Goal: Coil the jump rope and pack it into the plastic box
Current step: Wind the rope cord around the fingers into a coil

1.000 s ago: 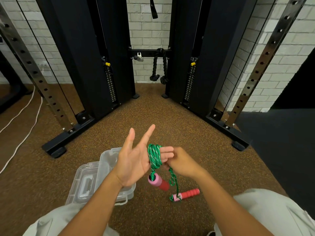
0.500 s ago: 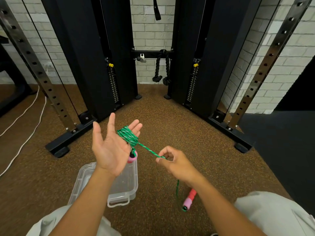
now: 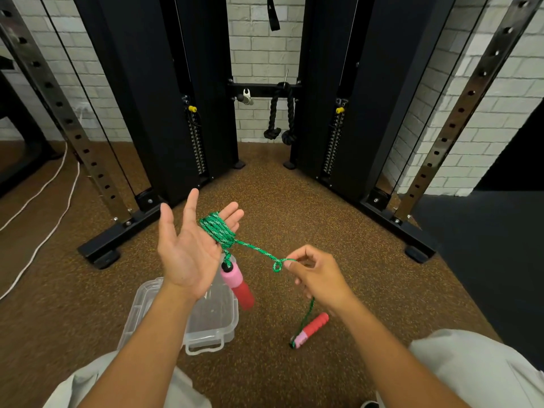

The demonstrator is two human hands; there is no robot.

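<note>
A speckled brown rubber gym floor [image 3: 265,201] lay before a black cable machine [image 3: 153,92]. The clear lidless plastic box [image 3: 217,322] sat below the left hand [image 3: 188,254], which was spread open, most of the green braided jump rope [image 3: 219,231] coiled around its outer fingers, one pink-and-red foam handle [image 3: 237,285] dangling beneath. To its right, the right hand [image 3: 319,278] pinched the short remaining strand; below it the second handle [image 3: 310,329] rested on the floor. Coiling seemed nearly finished, packing not begun
</note>
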